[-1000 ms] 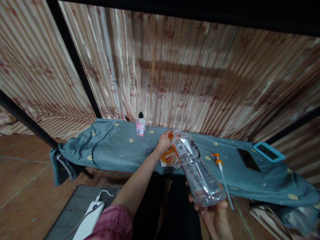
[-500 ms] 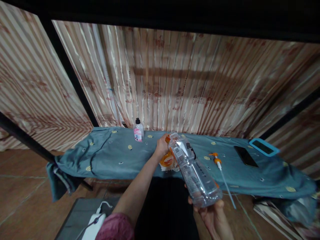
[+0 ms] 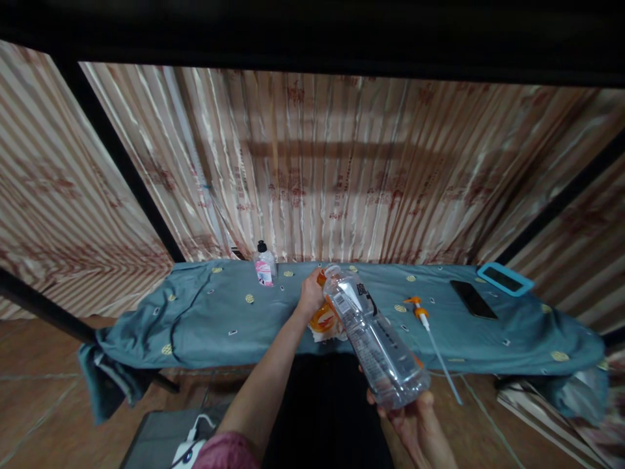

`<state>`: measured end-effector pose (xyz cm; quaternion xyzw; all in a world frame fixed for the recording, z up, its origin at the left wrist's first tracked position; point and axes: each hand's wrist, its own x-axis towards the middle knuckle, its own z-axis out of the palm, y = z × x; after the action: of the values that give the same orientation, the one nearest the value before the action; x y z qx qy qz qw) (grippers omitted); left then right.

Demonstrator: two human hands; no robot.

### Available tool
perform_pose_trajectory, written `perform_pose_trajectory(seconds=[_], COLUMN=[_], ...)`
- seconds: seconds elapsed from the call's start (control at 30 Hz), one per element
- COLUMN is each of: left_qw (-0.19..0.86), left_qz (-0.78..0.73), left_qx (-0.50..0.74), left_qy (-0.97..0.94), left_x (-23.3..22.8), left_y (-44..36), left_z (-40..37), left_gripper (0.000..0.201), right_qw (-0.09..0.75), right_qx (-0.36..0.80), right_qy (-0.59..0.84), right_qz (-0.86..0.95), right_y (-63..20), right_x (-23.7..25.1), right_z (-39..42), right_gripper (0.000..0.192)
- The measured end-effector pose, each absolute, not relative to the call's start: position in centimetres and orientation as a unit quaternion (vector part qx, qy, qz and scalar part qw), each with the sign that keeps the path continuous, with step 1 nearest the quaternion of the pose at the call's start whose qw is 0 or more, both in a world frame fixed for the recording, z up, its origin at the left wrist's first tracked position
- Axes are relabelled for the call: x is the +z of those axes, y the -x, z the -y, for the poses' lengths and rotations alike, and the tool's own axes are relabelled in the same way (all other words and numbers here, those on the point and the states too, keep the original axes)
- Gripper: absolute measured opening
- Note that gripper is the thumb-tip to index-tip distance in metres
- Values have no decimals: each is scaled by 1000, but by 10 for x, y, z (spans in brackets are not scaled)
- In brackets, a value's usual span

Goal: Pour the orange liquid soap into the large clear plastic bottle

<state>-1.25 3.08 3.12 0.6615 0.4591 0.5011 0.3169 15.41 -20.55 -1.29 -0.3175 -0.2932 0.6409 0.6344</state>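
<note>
My right hand [image 3: 415,423] holds a clear plastic bottle [image 3: 374,339] by its base, tilted with the open neck pointing away toward the bench. My left hand [image 3: 311,294] reaches forward and grips an orange and white refill pouch [image 3: 323,320] that rests on the teal cloth [image 3: 219,312], right beside the bottle's neck. An orange pump head with a long tube [image 3: 427,326] lies on the cloth to the right of the bottle.
A small bottle with a black cap and pink label [image 3: 264,265] stands at the back of the cloth. A black phone [image 3: 472,299] and a blue-cased device [image 3: 504,279] lie at the right. A striped curtain hangs behind. A white charger [image 3: 188,449] sits below left.
The view has tilted up a little, so bench and hands sit lower in the frame. Both hands keep their holds; bottle and pouch stay together.
</note>
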Motion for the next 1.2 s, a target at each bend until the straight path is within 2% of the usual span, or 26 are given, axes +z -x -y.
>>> perform_pose_trajectory(seconds=[0.23,0.5,0.73,0.97,1.2], left_qw=[315,310,305,303,301], left_qz=[-464,-471,-475,-471,-469], left_qx=[495,491,491,491,495], left_qy=[-663,-664,-664,-667,-667], left_x=[34,34,33,29,27], left_y=[14,13,13,13,13], left_z=[-31,-31,-31,-33,-35], left_gripper=[24,21,22,22,24], right_qw=[661,695,692,698,696], right_qx=[607,572,563,568,570], right_qy=[359,381,405,375,375], right_qz=[255,213,201,223,222], right_y=[-140,-132,-128,-131,-132], right_x=[2,-7,7,-8,-4], right_z=[206,204,203,204,204], right_gripper=[70,56,57,54,61])
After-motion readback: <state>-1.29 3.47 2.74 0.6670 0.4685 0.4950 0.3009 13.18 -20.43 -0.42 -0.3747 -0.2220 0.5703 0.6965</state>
